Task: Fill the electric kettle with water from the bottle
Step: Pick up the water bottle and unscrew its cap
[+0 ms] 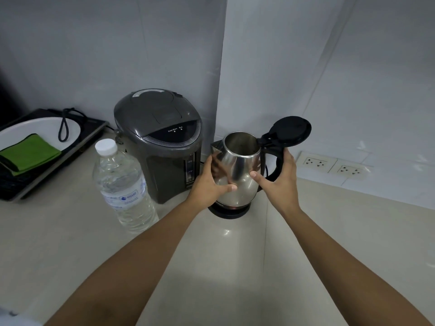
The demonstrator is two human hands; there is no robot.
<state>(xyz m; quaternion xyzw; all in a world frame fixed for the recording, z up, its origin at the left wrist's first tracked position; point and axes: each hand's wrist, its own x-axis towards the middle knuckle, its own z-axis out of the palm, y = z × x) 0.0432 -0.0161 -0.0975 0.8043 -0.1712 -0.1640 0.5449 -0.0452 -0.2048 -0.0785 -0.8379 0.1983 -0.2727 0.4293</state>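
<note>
A steel electric kettle (237, 161) stands on its black base (229, 211) in the counter's corner, its black lid (290, 131) flipped open to the right. My left hand (208, 182) wraps the kettle's left side, thumb across the front. My right hand (279, 178) holds the right side at the black handle, thumb on the steel body. A clear plastic water bottle (123, 187) with a white cap (106, 147) stands upright to the left of the kettle, capped and untouched.
A dark grey thermo pot (160, 142) stands between bottle and kettle, close to both. At far left is a black induction cooker (93, 128) with a white basin (47, 128), green cloth (29, 151) and coiled cord. Wall sockets (332, 164) sit to the right.
</note>
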